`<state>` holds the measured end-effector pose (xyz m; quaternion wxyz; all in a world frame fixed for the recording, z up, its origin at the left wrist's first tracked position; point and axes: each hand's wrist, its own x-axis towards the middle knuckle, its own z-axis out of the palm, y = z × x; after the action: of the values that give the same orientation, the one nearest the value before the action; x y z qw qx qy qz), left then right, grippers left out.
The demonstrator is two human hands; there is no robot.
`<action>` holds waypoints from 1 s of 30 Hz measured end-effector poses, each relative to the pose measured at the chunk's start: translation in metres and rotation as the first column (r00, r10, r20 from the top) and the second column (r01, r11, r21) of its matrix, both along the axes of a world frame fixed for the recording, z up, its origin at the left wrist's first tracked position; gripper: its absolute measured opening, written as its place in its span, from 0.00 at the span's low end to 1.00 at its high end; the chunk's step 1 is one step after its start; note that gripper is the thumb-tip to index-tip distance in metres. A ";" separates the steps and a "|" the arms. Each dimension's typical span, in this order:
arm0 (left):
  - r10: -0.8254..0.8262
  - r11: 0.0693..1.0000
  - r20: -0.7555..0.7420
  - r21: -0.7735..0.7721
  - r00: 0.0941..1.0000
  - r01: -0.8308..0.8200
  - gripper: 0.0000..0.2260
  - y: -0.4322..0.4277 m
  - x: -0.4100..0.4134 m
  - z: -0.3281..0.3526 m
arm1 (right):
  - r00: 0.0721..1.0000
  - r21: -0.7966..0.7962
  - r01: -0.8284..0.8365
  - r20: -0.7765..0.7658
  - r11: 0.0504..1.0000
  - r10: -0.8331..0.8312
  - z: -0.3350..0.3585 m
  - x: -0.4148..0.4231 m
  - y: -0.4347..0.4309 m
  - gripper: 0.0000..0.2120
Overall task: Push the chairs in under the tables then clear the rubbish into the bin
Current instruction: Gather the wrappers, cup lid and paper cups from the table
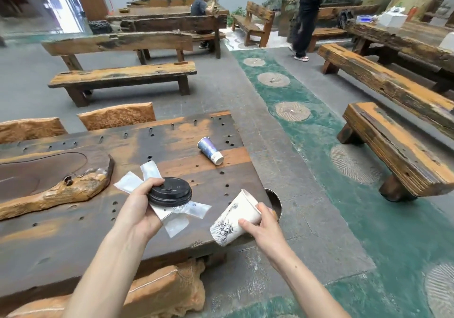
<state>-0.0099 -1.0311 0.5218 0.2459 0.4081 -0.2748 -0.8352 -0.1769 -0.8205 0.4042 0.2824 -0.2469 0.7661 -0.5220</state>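
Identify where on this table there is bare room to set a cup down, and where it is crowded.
Bare patches: the near-left table top, between the carved wooden slab and the near edge; and the far strip by the chair backs. Crowded: the right end, where the left hand grips lids and wrappers, the right hand a white cup, near the fallen blue cup.

Your dark wooden table [73, 224] carries a blue paper cup [210, 151] lying on its side and a carved wooden tray [49, 185].

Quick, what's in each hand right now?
Left hand: closed on black lids and clear wrappers.
Right hand: closed on the white paper cup.
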 end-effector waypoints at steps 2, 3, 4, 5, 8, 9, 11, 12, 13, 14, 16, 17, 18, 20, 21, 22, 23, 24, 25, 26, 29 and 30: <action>0.033 0.999 0.009 0.007 0.999 -0.033 0.03 0.009 -0.016 0.003 | 0.999 0.015 -0.028 0.026 0.999 0.027 0.002 -0.020 0.002 0.12; 0.046 0.999 0.012 0.006 0.999 -0.046 0.03 0.012 -0.024 0.005 | 0.999 0.012 -0.043 0.030 0.999 0.042 0.003 -0.030 0.001 0.12; 0.056 0.998 0.014 0.000 0.998 -0.056 0.03 0.013 -0.033 0.008 | 0.998 0.004 -0.057 0.025 0.998 0.057 0.005 -0.041 -0.002 0.11; 0.065 0.998 0.018 -0.009 0.998 -0.065 0.02 0.013 -0.041 0.011 | 0.997 -0.007 -0.070 0.015 0.998 0.070 0.007 -0.051 -0.005 0.10; 0.087 0.996 0.016 -0.030 0.996 -0.087 0.02 0.005 -0.068 0.018 | 0.994 -0.001 -0.107 -0.008 0.994 0.107 0.016 -0.079 -0.018 0.11; 0.091 0.995 0.011 -0.031 0.996 -0.091 0.02 0.000 -0.078 0.020 | 0.993 0.003 -0.120 -0.006 0.993 0.120 0.017 -0.088 -0.023 0.11; 0.106 0.994 0.011 -0.031 0.994 -0.106 0.02 -0.010 -0.096 0.020 | 0.989 0.003 -0.147 -0.004 0.989 0.147 0.017 -0.105 -0.030 0.09; 0.119 0.993 0.011 -0.030 0.993 -0.118 0.02 -0.017 -0.106 0.018 | 0.987 0.008 -0.159 -0.006 0.987 0.159 0.017 -0.116 -0.036 0.09; 0.128 0.991 0.010 -0.032 0.992 -0.128 0.02 -0.025 -0.116 0.015 | 0.986 0.006 -0.165 -0.003 0.986 0.165 0.015 -0.127 -0.043 0.09; 0.139 0.990 0.007 -0.032 0.990 -0.138 0.02 -0.034 -0.126 0.012 | 0.985 0.001 -0.170 0.002 0.985 0.170 0.013 -0.140 -0.051 0.09; 0.163 0.987 0.002 -0.010 0.987 -0.163 0.02 -0.050 -0.147 0.006 | 0.981 0.017 -0.190 0.028 0.982 0.190 0.006 -0.166 -0.067 0.09; 0.171 0.985 0.004 0.006 0.985 -0.171 0.02 -0.058 -0.155 0.004 | 0.978 0.040 -0.206 0.048 0.978 0.204 0.000 -0.179 -0.074 0.08; 0.178 0.984 0.009 0.016 0.984 -0.178 0.02 -0.066 -0.162 0.000 | 0.974 0.065 -0.222 0.065 0.973 0.218 -0.006 -0.192 -0.082 0.08; 0.194 0.981 0.017 0.010 0.981 -0.194 0.02 -0.081 -0.173 -0.005 | 0.969 0.109 -0.247 0.051 0.963 0.243 -0.015 -0.216 -0.101 0.07; 0.214 0.977 0.022 0.008 0.977 -0.214 0.03 -0.089 -0.178 -0.007 | 0.968 0.130 -0.250 0.024 0.960 0.249 -0.019 -0.230 -0.114 0.07; 0.230 0.973 0.028 0.011 0.973 -0.231 0.03 -0.096 -0.181 -0.008 | 0.969 0.157 -0.242 -0.019 0.957 0.248 -0.022 -0.245 -0.127 0.07; 0.247 0.969 0.036 0.017 0.968 -0.248 0.03 -0.102 -0.184 -0.010 | 0.967 0.193 -0.233 -0.063 0.953 0.249 -0.026 -0.259 -0.139 0.07; 0.273 0.961 0.047 0.023 0.961 -0.274 0.03 -0.106 -0.185 -0.011 | 0.958 0.231 -0.235 -0.106 0.944 0.265 -0.031 -0.270 -0.150 0.09; 0.297 0.954 0.053 0.024 0.954 -0.298 0.03 -0.108 -0.185 -0.012 | 0.938 0.254 -0.260 -0.161 0.932 0.306 -0.037 -0.280 -0.160 0.10; 0.319 0.947 0.057 0.023 0.946 -0.320 0.04 -0.111 -0.185 -0.014 | 0.899 0.269 -0.309 -0.230 0.912 0.373 -0.042 -0.287 -0.171 0.10; 0.410 0.910 0.093 0.020 0.907 -0.414 0.08 -0.118 -0.188 -0.021 | 0.705 0.341 -0.478 -0.401 0.810 0.585 -0.068 -0.295 -0.209 0.09; 0.436 0.898 0.106 0.015 0.894 -0.440 0.08 -0.119 -0.189 -0.024 | 0.629 0.375 -0.519 -0.441 0.768 0.640 -0.081 -0.293 -0.219 0.08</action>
<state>-0.1988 -1.1505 0.4980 0.4057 0.5054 -0.1716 -0.7420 -0.4696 -1.0392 0.3235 0.2301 -0.5874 0.7427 -0.2243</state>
